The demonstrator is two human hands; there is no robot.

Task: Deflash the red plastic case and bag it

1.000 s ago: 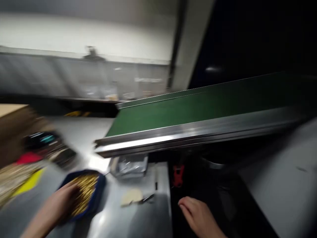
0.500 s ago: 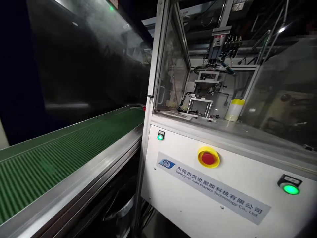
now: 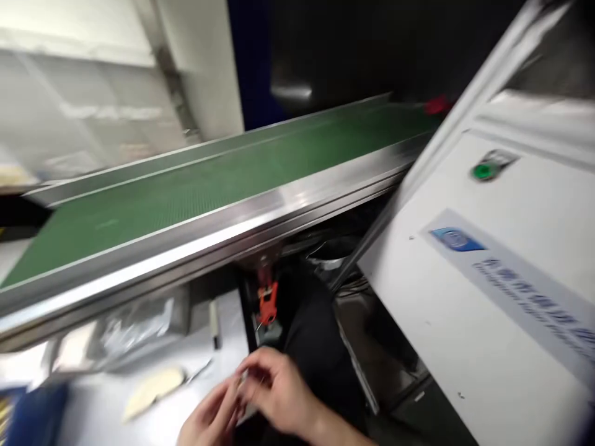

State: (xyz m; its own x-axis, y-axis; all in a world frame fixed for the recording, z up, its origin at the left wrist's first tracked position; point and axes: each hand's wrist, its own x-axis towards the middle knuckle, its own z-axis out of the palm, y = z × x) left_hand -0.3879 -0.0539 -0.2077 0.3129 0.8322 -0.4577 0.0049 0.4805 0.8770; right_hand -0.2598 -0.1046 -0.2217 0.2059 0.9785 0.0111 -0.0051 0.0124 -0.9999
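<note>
Low in the view, my right hand (image 3: 281, 390) has its fingers curled and pressed together at the tips. My left hand (image 3: 214, 414) meets it fingertip to fingertip, its fingers bent. Something small and pale may sit between them, but blur and the fingers hide what it is. Left of the hands, on a white tabletop (image 3: 181, 406), lies a cream-coloured curved piece (image 3: 155, 389), with a thin metal tip beside it. Farther back on that tabletop are a slim pale stick with a dark end (image 3: 214, 323) and a clear plastic bag (image 3: 139, 328).
A green conveyor belt (image 3: 209, 179) with metal rails crosses behind the table. To the right stands a white machine cabinet (image 3: 441, 297) with a green button (image 3: 484, 171). An orange tool (image 3: 268, 303) hangs below the conveyor. Something red (image 3: 437, 104) is at the belt's far end.
The view has swung left and down. Both hands and the white tabletop have come into sight, while the cabinet has shifted right and its red stop button has left the picture.
</note>
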